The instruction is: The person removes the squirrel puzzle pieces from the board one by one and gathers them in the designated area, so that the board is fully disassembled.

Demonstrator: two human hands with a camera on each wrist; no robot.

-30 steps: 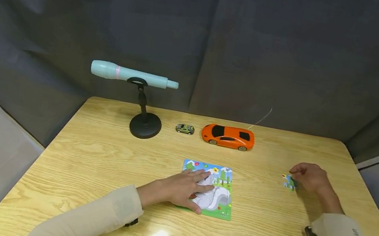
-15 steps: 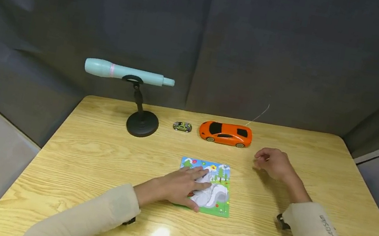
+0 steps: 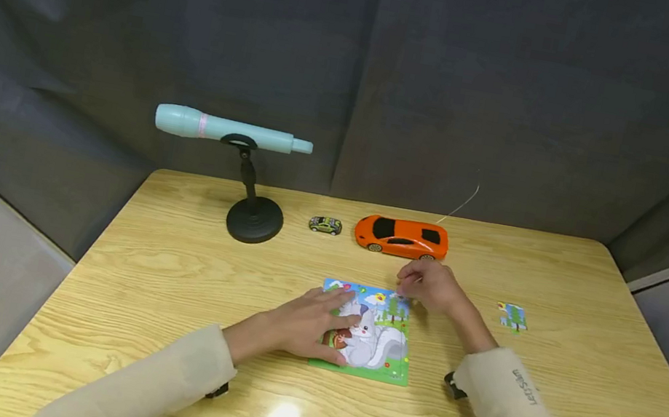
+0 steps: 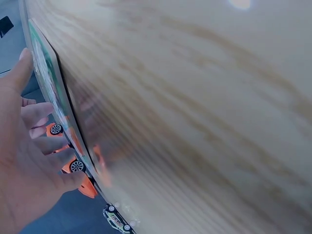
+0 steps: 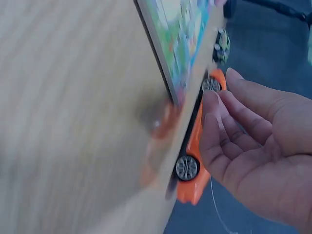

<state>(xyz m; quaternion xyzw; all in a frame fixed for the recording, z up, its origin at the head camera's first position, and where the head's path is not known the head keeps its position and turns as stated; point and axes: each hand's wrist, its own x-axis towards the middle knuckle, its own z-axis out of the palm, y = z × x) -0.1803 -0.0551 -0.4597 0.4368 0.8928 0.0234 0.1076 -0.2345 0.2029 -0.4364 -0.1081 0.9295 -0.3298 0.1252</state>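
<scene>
A square jigsaw puzzle [image 3: 380, 371] lies on the table, picturing a grey squirrel among trees and flowers. My left hand [image 3: 305, 323] rests over its left side with the fingers spread, hiding part of the picture. At the puzzle's upper right corner, my right hand [image 3: 430, 287] has its thumb and fingertips drawn together. It seems to pinch a small puzzle piece, mostly hidden by the fingers; the right wrist view shows my right hand [image 5: 258, 131] just beyond the puzzle's edge [image 5: 163, 58]. Loose puzzle pieces [image 3: 513, 317] with trees and a yellow spot lie farther right.
Behind the puzzle stand an orange toy car [image 3: 402, 238] with a thin wire and a small patterned toy car [image 3: 326, 225]. A light-blue microphone [image 3: 234, 130] sits on a black stand [image 3: 254, 219] at the back left. Dark curtain [image 3: 492, 102] hangs behind the table.
My right hand has come left from the loose pieces to the puzzle's upper right corner. My left hand has slid slightly left, uncovering the squirrel's face.
</scene>
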